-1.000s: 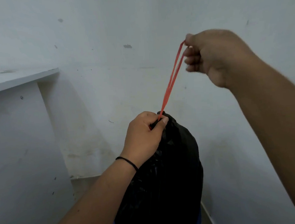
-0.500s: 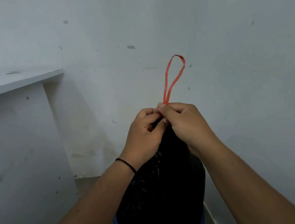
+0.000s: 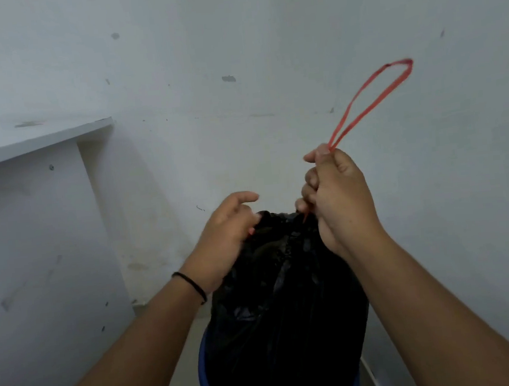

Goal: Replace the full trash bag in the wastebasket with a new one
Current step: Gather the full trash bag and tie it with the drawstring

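Note:
A full black trash bag stands in a blue wastebasket, of which only the rim shows. Its mouth is gathered shut at the top. My right hand grips the red drawstring just above the bag's neck, and the string's loop sticks up to the right above my fist. My left hand pinches the gathered top of the bag on its left side, index finger pointing out.
A white wall corner stands right behind the wastebasket. A white shelf or desktop juts out at the left, with its side panel close to the basket. Pale floor shows between them.
My right hand slid down the drawstring from its raised end to the bag's neck, then pulled up and to the right. My left hand shifted a little left on the bag's top.

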The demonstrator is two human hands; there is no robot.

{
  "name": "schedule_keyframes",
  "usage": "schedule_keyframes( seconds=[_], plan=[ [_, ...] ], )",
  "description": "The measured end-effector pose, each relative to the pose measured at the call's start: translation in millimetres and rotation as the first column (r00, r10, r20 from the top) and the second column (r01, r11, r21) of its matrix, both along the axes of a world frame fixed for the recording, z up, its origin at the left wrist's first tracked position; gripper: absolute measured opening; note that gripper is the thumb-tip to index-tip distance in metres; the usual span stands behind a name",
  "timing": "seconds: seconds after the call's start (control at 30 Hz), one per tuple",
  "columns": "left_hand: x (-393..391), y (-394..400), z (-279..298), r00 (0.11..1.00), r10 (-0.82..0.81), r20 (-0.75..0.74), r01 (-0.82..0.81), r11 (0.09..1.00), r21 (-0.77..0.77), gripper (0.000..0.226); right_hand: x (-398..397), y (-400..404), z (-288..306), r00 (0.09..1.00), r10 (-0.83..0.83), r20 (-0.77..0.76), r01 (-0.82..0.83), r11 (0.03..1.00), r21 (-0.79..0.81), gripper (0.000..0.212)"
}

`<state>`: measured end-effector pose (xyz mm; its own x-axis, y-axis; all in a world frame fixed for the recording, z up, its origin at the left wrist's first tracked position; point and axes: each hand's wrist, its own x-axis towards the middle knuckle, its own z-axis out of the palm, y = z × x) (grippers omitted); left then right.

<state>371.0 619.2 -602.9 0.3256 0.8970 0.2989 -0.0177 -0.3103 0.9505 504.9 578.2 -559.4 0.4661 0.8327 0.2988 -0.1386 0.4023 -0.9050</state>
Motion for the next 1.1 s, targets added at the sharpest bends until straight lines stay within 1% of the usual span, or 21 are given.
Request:
schedule_keyframes(
  seconds=[0.07, 0.17, 0.2, 0.3, 0.37, 0.4, 0.47, 0.5, 0.53, 0.57, 0.6, 0.63, 0.67, 0.7, 0.77, 0.8, 0.83, 0.9, 0.97, 1.03, 1.1],
  plan=[
    [-14.7, 5.2, 7.0, 0.997, 0.016, 0.077, -0.011, 0.998, -0.068, 0.028, 3.4, 3.2, -1.7, 0.999, -0.004, 0.038, 0.006, 0.999, -0.034, 0.026],
    [-32.5, 7.3, 18.6, 0.989, 0.009, 0.148, 0.001, 0.998, -0.061, 0.035, 0.6, 6.7, -5.9, 0.946, 0.112, 0.305, -0.074, 0.988, -0.133, 0.013],
    [-36.3, 6.9, 21.7, 0.985, -0.002, 0.174, 0.011, 0.999, -0.05, 0.033, -2.9, 7.6, -6.9, 0.9, 0.182, 0.395, -0.124, 0.978, -0.167, 0.007],
    [-41.3, 1.1, 28.9, 0.963, -0.064, 0.262, 0.076, 0.996, -0.037, 0.034, -14.7, 12.9, -14.4, 0.701, 0.344, 0.624, -0.211, 0.937, -0.28, 0.026],
    [-44.4, -1.6, 32.3, 0.956, -0.11, 0.271, 0.116, 0.993, -0.006, 0.039, -24.4, 14.1, -19.5, 0.602, 0.347, 0.719, -0.199, 0.937, -0.287, 0.017],
    [-46.7, -3.3, 34.8, 0.973, -0.095, 0.211, 0.091, 0.995, 0.029, 0.041, -27.5, 15.0, -21.1, 0.595, 0.325, 0.735, -0.176, 0.945, -0.276, 0.014],
    [-54.0, -3.2, 38.7, 0.992, 0.092, -0.087, -0.071, 0.973, 0.221, 0.034, -30.2, 17.1, -22.4, 0.611, 0.272, 0.744, -0.117, 0.96, -0.255, 0.017],
    [-59.1, -1.8, 41.4, 0.922, 0.264, -0.282, -0.142, 0.911, 0.387, 0.026, -31.2, 18.1, -22.8, 0.614, 0.24, 0.752, -0.085, 0.967, -0.239, 0.019],
    [-64.3, -1.1, 44.7, 0.782, 0.434, -0.447, -0.146, 0.825, 0.547, 0.018, -32.1, 19.4, -23.0, 0.615, 0.208, 0.761, -0.055, 0.973, -0.222, 0.02],
    [-68.0, -1.7, 49.0, 0.625, 0.549, -0.554, -0.096, 0.759, 0.644, 0.016, -32.8, 19.8, -23.1, 0.619, 0.175, 0.765, -0.028, 0.979, -0.202, 0.021],
    [-70.9, -1.9, 53.1, 0.519, 0.6, -0.609, -0.05, 0.732, 0.679, 0.016, -33.8, 20.5, -23.3, 0.63, 0.138, 0.765, -0.003, 0.985, -0.175, 0.022],
    [-72.2, -2.3, 57.5, 0.487, 0.602, -0.632, -0.041, 0.739, 0.672, 0.017, -34.8, 20.7, -23.1, 0.649, 0.1, 0.754, 0.012, 0.99, -0.142, 0.021],
    [-72.3, -3.6, 63.1, 0.509, 0.581, -0.635, -0.06, 0.76, 0.648, 0.018, -35.8, 20.3, -22.5, 0.682, 0.068, 0.728, 0.017, 0.994, -0.109, 0.019],
    [-72.2, -4.0, 69.3, 0.591, 0.526, -0.612, -0.107, 0.803, 0.586, 0.019, -37.5, 18.5, -20.9, 0.724, 0.047, 0.689, 0.007, 0.997, -0.075, 0.016],
    [-67.5, -4.8, 82.5, 0.823, 0.329, -0.462, -0.17, 0.92, 0.352, 0.018, -42.7, 11.2, -13.7, 0.797, 0.059, 0.601, -0.062, 0.998, -0.016, 0.009],
    [-63.5, -6.3, 88.9, 0.895, 0.24, -0.376, -0.147, 0.955, 0.258, 0.015, -46.3, 7.9, -9.1, 0.814, 0.084, 0.575, -0.106, 0.994, 0.004, 0.009],
    [-59.6, -7.4, 94.4, 0.93, 0.186, -0.317, -0.122, 0.97, 0.209, 0.012, -49.2, 5.4, -4.9, 0.811, 0.101, 0.576, -0.138, 0.99, 0.021, 0.013],
    [-51.3, -10.7, 105.7, 0.963, 0.138, -0.23, -0.1, 0.98, 0.169, 0.01, -53.4, 6.5, -1.3, 0.779, 0.083, 0.621, -0.123, 0.992, 0.022, 0.023],
    [-45.3, -13.0, 118.3, 0.983, 0.148, -0.105, -0.13, 0.979, 0.159, 0.012, -56.4, 10.5, -3.2, 0.74, 0.078, 0.668, -0.08, 0.996, -0.028, 0.017],
    [-43.2, -12.8, 129.8, 0.984, 0.17, 0.047, -0.176, 0.97, 0.168, 0.011, -55.7, 13.9, -8.4, 0.69, 0.108, 0.716, -0.05, 0.994, -0.102, 0.022],
    [-44.3, -9.6, 137.1, 0.973, 0.176, 0.147, -0.203, 0.958, 0.201, 0.008, -52.2, 14.6, -9.9, 0.693, 0.16, 0.703, -0.053, 0.984, -0.171, 0.027]
  ],
)
